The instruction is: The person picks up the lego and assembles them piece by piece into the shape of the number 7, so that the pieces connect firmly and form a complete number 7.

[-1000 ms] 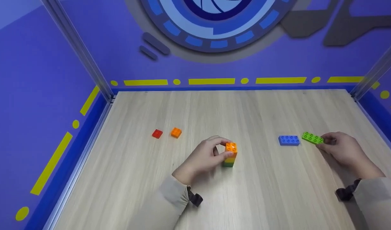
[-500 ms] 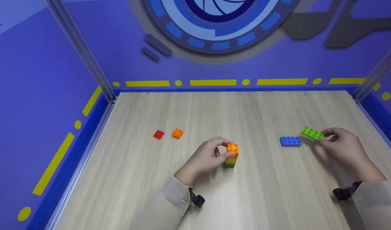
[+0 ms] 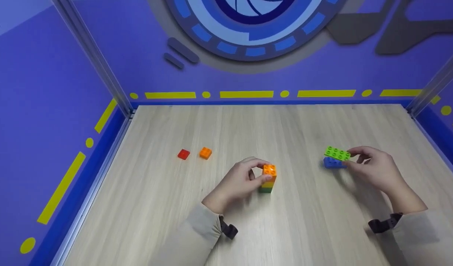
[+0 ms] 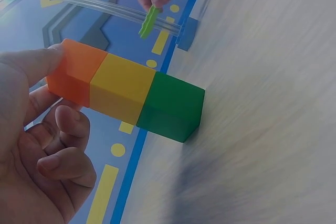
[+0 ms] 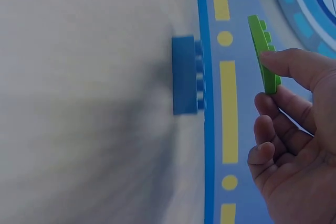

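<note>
A stack of bricks [image 3: 270, 181] — orange, yellow and green from top to bottom — is held by the left hand [image 3: 235, 181], its orange top pinched in a narrow grip between thumb and fingers. The stack is stood upright on the table [image 3: 304, 221]. One end of a light-green brick [image 3: 336, 153] is pinched by the right hand [image 3: 376, 168]; the brick is held just above a blue brick [image 3: 331, 163], the two apart. A red brick [image 3: 183, 154] and an orange brick [image 3: 205, 153] are seen near each other, beyond the left hand.
</note>
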### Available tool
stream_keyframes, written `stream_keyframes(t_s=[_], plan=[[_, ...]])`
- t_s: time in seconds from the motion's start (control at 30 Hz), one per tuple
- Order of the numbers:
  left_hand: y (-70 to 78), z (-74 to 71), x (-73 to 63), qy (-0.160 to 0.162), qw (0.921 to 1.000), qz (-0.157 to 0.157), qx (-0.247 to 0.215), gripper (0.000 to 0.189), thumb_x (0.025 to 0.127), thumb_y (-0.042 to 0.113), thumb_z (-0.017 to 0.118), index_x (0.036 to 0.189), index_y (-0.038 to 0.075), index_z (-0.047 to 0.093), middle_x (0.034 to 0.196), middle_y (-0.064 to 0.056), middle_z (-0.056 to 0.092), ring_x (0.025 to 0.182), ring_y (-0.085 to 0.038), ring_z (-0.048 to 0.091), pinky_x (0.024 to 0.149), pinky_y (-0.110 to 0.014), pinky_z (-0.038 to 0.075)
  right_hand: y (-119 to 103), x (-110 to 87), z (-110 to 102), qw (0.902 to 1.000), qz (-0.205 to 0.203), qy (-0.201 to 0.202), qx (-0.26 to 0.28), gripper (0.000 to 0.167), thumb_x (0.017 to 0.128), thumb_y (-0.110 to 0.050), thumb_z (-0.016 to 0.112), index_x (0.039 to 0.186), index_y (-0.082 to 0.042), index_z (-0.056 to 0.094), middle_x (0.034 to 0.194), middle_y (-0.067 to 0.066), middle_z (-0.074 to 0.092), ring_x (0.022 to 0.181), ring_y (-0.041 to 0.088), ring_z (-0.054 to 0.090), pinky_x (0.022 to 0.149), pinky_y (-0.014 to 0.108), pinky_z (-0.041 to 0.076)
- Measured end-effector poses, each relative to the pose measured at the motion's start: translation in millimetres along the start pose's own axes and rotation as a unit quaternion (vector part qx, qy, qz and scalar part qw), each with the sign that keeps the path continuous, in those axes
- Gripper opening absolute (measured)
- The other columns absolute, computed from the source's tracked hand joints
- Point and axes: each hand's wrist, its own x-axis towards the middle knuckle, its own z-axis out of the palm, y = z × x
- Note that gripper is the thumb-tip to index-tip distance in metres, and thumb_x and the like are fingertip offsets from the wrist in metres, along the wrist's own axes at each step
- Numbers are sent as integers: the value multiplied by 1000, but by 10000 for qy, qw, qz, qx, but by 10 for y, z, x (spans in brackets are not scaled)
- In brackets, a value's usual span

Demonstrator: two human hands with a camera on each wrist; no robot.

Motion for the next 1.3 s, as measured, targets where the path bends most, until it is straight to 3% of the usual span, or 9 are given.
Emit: stream_keyframes(t_s=[0.2,0.57,0.87,1.3], plan=[[-14,1,13,-40,9998,185,55,38,109,32,79,143,15,76,135,-2,75,73,-2,50,72,-17,45,-223,-41,105,9990,-398,43,183,42,99,-31,91,131,-7,80,108,11,76,92,11,59,73,18,49],[-28,11,13,5,9999,105,2,36,108,33,80,140,18,78,129,2,75,76,-3,50,73,-18,44,-549,-101,305,9948,-657,-287,730,36,97,-22,91,128,-7,81,109,11,75,89,9,59,73,18,50],[-30,7,11,-28,9999,103,-21,38,108,33,80,142,16,77,132,1,74,73,-3,50,71,-18,45,-865,-222,420,9887,-945,-455,1066,28,97,-21,92,123,-14,82,107,10,73,91,13,59,74,23,49],[-36,1,17,-49,10000,54,-45,37,109,33,79,141,15,76,133,1,74,75,-4,52,71,-18,46,-1252,-287,606,9767,-1438,-672,1445,23,99,-24,90,121,-23,82,110,-5,77,99,20,64,84,27,51]])
